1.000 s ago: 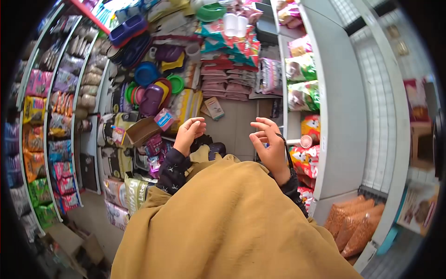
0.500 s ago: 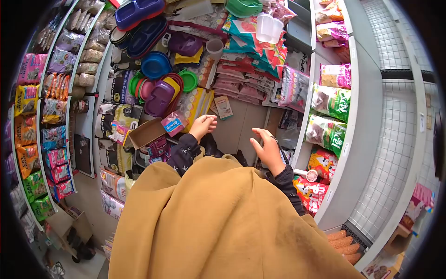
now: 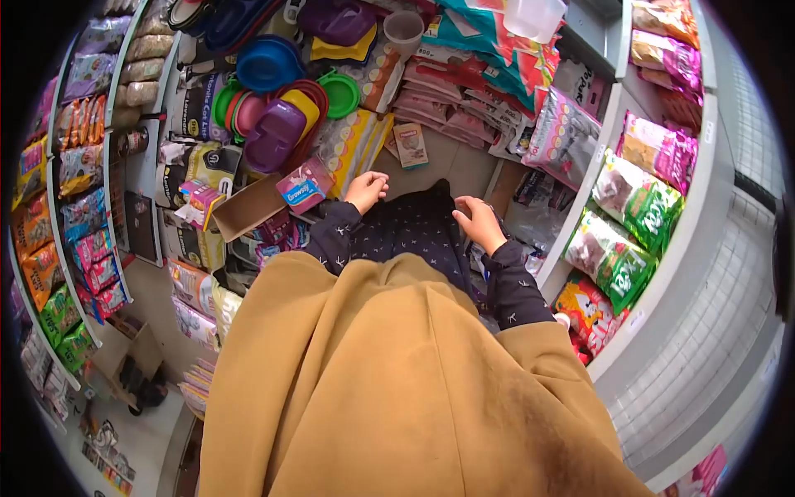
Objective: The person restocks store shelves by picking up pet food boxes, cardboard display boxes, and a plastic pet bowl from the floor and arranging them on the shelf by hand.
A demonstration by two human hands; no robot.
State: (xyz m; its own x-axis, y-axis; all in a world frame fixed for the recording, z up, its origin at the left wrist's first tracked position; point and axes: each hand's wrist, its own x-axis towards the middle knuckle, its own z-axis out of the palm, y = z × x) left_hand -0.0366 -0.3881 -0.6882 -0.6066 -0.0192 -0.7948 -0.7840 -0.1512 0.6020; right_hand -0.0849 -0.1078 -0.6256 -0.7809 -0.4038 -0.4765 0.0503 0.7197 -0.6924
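Observation:
Beside the pink and blue Growsy box (image 3: 302, 187), my left hand (image 3: 366, 191) has its fingers curled together, with nothing visible in them. My right hand (image 3: 479, 224) is empty, its thumb apart from loosely bent fingers, near the right shelf. Between the hands, dark patterned clothing (image 3: 410, 228) shows over my legs. A small box (image 3: 411, 145) lies on the floor just beyond them. To the left of the Growsy box is an open brown carton (image 3: 250, 207).
Stacked plastic bowls (image 3: 277, 137) and yellow packs (image 3: 352, 149) lie ahead on the left. Pink bags (image 3: 447, 108) are piled at the front. Green and white bags (image 3: 613, 257) fill the right shelf (image 3: 571, 224). More packed shelves (image 3: 116, 174) stand on the left.
The view has shifted, and the shelf goods on the right appear closer. Dark clothing over my legs now shows between the hands. My right hand is lower, its fingers less spread.

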